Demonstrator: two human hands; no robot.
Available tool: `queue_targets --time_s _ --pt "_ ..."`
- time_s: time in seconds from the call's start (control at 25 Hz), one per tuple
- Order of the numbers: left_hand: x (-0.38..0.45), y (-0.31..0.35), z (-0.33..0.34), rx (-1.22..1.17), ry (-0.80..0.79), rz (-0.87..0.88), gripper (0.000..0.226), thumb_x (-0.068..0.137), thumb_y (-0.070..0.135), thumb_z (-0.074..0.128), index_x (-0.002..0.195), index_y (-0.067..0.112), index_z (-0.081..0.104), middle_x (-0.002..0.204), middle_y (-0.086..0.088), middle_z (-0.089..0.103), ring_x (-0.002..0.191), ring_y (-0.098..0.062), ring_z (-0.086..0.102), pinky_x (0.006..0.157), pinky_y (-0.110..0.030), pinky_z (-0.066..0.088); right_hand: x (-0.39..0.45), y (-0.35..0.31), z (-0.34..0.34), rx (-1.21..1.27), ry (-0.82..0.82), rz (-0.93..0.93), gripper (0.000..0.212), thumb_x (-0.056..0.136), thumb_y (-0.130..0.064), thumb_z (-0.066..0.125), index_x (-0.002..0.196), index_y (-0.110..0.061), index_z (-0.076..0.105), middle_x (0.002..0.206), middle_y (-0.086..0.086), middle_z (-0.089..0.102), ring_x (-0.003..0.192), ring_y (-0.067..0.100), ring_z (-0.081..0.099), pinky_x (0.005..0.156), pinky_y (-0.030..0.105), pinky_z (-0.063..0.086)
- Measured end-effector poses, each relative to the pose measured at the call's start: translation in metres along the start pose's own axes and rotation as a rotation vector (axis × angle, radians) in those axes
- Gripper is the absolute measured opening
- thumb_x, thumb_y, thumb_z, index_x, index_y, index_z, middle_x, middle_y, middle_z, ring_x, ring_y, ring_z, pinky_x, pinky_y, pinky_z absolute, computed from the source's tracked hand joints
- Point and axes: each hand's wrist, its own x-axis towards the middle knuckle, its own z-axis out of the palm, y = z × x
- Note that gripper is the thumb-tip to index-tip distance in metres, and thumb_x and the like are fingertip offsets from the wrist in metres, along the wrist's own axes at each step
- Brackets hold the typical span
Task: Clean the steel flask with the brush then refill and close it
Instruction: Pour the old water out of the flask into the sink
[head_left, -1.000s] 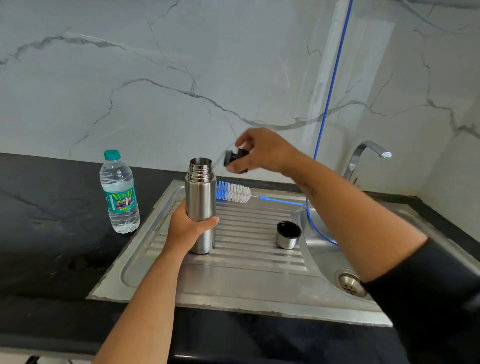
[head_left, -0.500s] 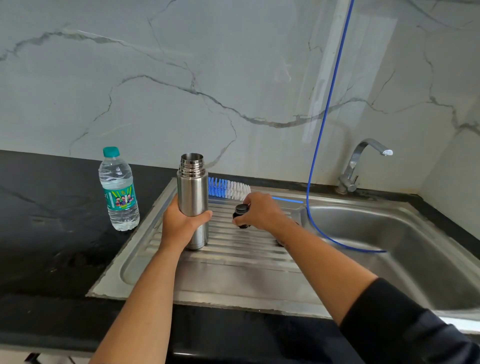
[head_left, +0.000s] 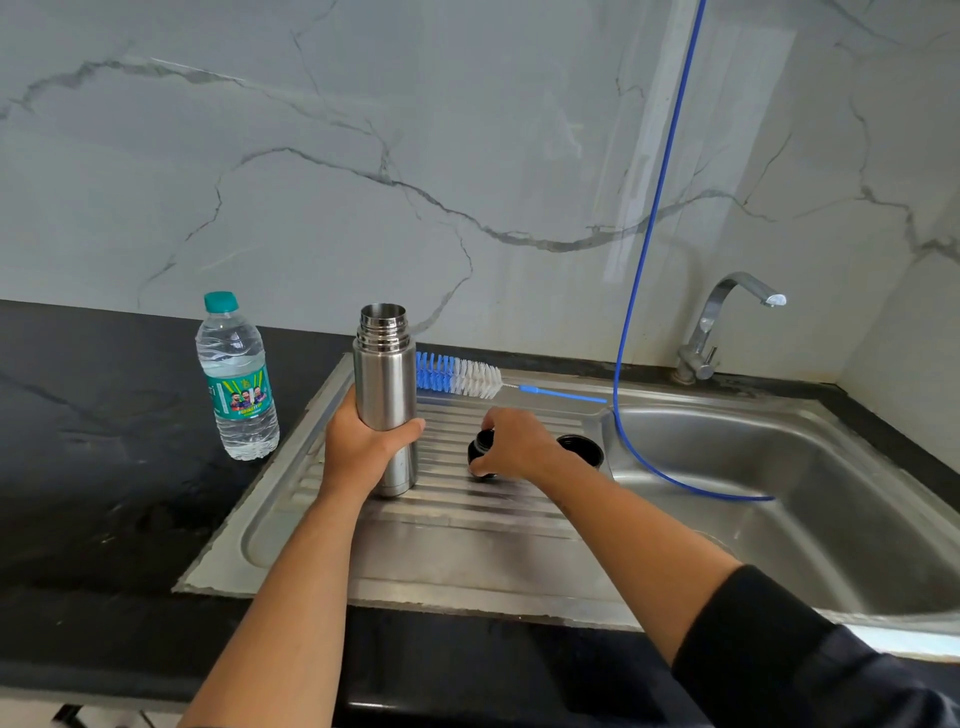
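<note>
A white marble wall (head_left: 363, 130) rises behind a black tabletop (head_left: 93, 467) fitted with a steel sink (head_left: 779, 519), its ribbed draining board (head_left: 467, 545) on the left and its basin on the right, a tap (head_left: 727, 322) at the back corner. A thin blue hose (head_left: 654, 208) hangs down the wall and curls into the basin. The steel flask (head_left: 385, 374) stands upright on the draining board, brushed silver, its threaded mouth open and uncapped. The left hand (head_left: 363, 447) wraps its grip around the flask's lower half, thumb across the front. A plastic water bottle (head_left: 236, 379) with a teal cap and label stands on the tabletop, left of the flask and apart from it. The brush (head_left: 457, 375), with blue and white bristles and a blue handle, lies along the back of the board just behind the flask. The right hand (head_left: 519, 441) pinches the small black stopper (head_left: 479, 447) with curled fingers, low on the board beside the flask. The steel cup lid (head_left: 584, 449) sits just behind that hand, partly hidden.
</note>
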Motion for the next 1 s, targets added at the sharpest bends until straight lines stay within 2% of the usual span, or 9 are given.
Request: queue_targets --time_s 0.08,0.2,0.28,0.4,0.52,0.64,0.76,0.92,1.0 --pt "0.000 0.001 0.001 -0.005 0.002 -0.002 0.061 0.072 0.018 0.091 0.125 0.023 0.061 0.105 0.000 0.070 0.096 -0.014 0.068 0.073 -0.025 0.052 -0.002 -0.014 -0.013 0.022 0.088 -0.050 0.060 0.086 -0.031 0.079 0.137 -0.009 0.054 0.134 0.008 0.058 0.115 0.023 0.059 0.087 0.028 0.047" --pt "0.001 0.001 0.002 -0.008 0.016 0.010 0.060 0.070 0.015 0.092 0.122 0.022 0.063 0.104 0.000 0.072 0.095 -0.014 0.069 0.075 -0.029 0.055 -0.009 -0.054 -0.040 0.355 0.229 -0.177 0.062 0.089 -0.030 0.072 0.145 -0.012 0.050 0.141 0.003 0.057 0.125 0.020 0.056 0.098 0.030 0.046" --pt "0.001 0.002 0.002 -0.005 0.018 0.019 0.054 0.070 0.014 0.092 0.115 0.025 0.064 0.102 0.000 0.073 0.094 -0.014 0.070 0.077 -0.033 0.058 -0.013 -0.078 -0.046 0.532 0.137 -0.217 0.066 0.085 -0.037 0.076 0.142 -0.016 0.051 0.135 -0.001 0.061 0.120 0.017 0.058 0.096 0.032 0.047" --pt "-0.001 0.003 0.004 -0.018 0.005 0.034 0.050 0.070 0.010 0.092 0.105 0.032 0.062 0.101 0.001 0.075 0.093 -0.013 0.072 0.079 -0.034 0.059 -0.010 -0.094 -0.034 0.556 0.100 -0.239 0.053 0.076 -0.045 0.087 0.117 -0.020 0.065 0.108 -0.004 0.071 0.099 0.013 0.067 0.086 0.032 0.056" --pt "0.000 0.008 0.003 -0.061 0.008 0.047 0.054 0.070 0.007 0.091 0.113 0.025 0.063 0.102 0.002 0.075 0.094 -0.012 0.073 0.081 -0.033 0.059 -0.006 -0.098 -0.024 0.615 0.136 -0.239 0.046 0.071 -0.047 0.089 0.102 -0.020 0.069 0.094 -0.003 0.075 0.088 0.012 0.071 0.086 0.038 0.061" --pt "-0.003 0.026 0.005 -0.110 0.004 0.094 0.057 0.074 0.006 0.089 0.122 0.020 0.062 0.104 0.005 0.075 0.094 -0.006 0.073 0.080 -0.027 0.059 -0.014 -0.104 -0.037 0.578 0.247 -0.281 0.048 0.070 -0.049 0.089 0.101 -0.019 0.069 0.090 -0.004 0.074 0.084 0.011 0.071 0.081 0.035 0.062" --pt "-0.008 0.058 0.014 -0.145 -0.046 0.154 0.061 0.076 0.009 0.088 0.127 0.027 0.059 0.109 0.008 0.074 0.099 -0.001 0.071 0.078 -0.018 0.056 -0.030 -0.099 -0.063 0.568 0.350 -0.318 0.044 0.070 -0.047 0.090 0.097 -0.019 0.068 0.085 -0.006 0.072 0.078 0.009 0.069 0.071 0.028 0.059" --pt "-0.010 0.112 0.042 -0.076 -0.187 0.254 0.061 0.071 0.029 0.093 0.121 0.030 0.059 0.108 0.010 0.073 0.098 -0.004 0.070 0.080 -0.027 0.058 -0.055 -0.066 -0.107 0.795 0.526 -0.363 0.036 0.074 -0.038 0.088 0.097 -0.018 0.067 0.084 -0.006 0.073 0.075 0.009 0.071 0.068 0.028 0.060" --pt "-0.014 0.133 0.069 -0.046 -0.249 0.303 0.058 0.069 0.034 0.094 0.115 0.027 0.059 0.101 0.010 0.072 0.092 -0.004 0.070 0.077 -0.024 0.056 -0.065 -0.038 -0.128 0.902 0.633 -0.367 0.035 0.077 -0.034 0.085 0.099 -0.014 0.067 0.082 -0.005 0.071 0.074 0.010 0.070 0.068 0.029 0.059"
